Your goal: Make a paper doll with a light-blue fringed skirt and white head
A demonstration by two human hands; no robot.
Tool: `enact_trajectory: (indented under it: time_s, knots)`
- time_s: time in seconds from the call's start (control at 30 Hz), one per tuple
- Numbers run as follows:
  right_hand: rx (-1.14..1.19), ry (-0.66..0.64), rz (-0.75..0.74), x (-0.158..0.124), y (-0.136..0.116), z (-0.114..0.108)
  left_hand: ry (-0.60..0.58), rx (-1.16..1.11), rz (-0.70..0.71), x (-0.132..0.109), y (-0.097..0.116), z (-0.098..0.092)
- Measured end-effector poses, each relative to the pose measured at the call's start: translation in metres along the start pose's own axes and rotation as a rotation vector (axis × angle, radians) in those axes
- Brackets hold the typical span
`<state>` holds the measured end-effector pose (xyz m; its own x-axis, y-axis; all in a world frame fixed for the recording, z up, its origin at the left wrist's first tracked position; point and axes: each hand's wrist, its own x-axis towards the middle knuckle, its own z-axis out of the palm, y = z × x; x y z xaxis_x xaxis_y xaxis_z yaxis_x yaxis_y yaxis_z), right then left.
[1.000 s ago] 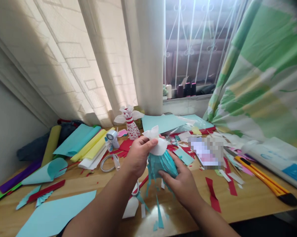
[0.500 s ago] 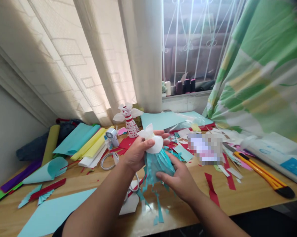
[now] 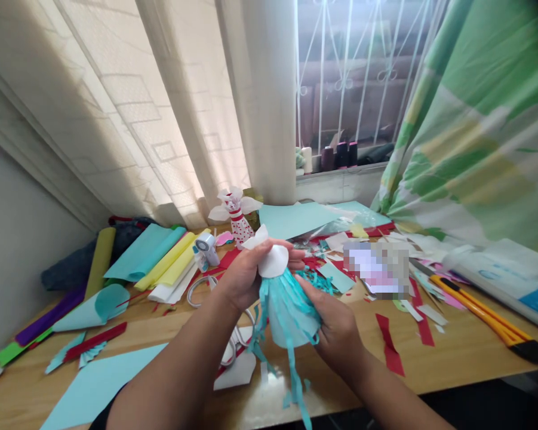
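Note:
A paper doll (image 3: 291,313) with a fringed turquoise skirt and a white round collar is held tilted above the front of the table. My left hand (image 3: 247,276) grips its upper part, thumb on the white paper and fingers behind. My right hand (image 3: 338,322) pinches the right side of the skirt, its other fingers hidden behind. Loose turquoise strips hang below the skirt, one reaching past the table's front edge. Beyond my left hand, a red-dotted white paper figure (image 3: 240,230) with white wings stands upright.
Turquoise and yellow paper rolls (image 3: 138,254) lie at left, near a small white fan (image 3: 207,248). A white cable (image 3: 201,291) coils by my left arm. Red and turquoise scraps, a blurred-out phone-like object (image 3: 376,269) and a yellow cutter knife (image 3: 488,316) lie at right.
My right hand has shifted lower on the skirt's right side. The skirt faces me more now, and its strips hang further down. The camera view has turned slightly left.

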<state>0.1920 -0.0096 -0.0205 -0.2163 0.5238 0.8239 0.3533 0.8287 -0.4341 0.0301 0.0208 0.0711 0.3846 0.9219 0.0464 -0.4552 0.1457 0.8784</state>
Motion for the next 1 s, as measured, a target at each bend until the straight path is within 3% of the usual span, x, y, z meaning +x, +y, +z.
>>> enact_trajectory:
  time_s: [0.1,0.2,0.27,1.0]
  knots:
    - [-0.135,0.124,-0.037,0.002,-0.001,-0.004,0.098,0.111,0.156,-0.003,-0.002,-0.005]
    - [-0.178,0.163,-0.037,0.004,-0.001,-0.008,0.285,0.205,0.352,-0.007,-0.005,-0.011]
    - [-0.169,0.166,-0.037,0.004,-0.001,-0.009,0.343,0.24,0.403,-0.009,-0.006,-0.014]
    - [-0.045,0.144,-0.034,0.004,-0.001,-0.008,0.332,0.501,0.537,-0.01,0.011,-0.018]
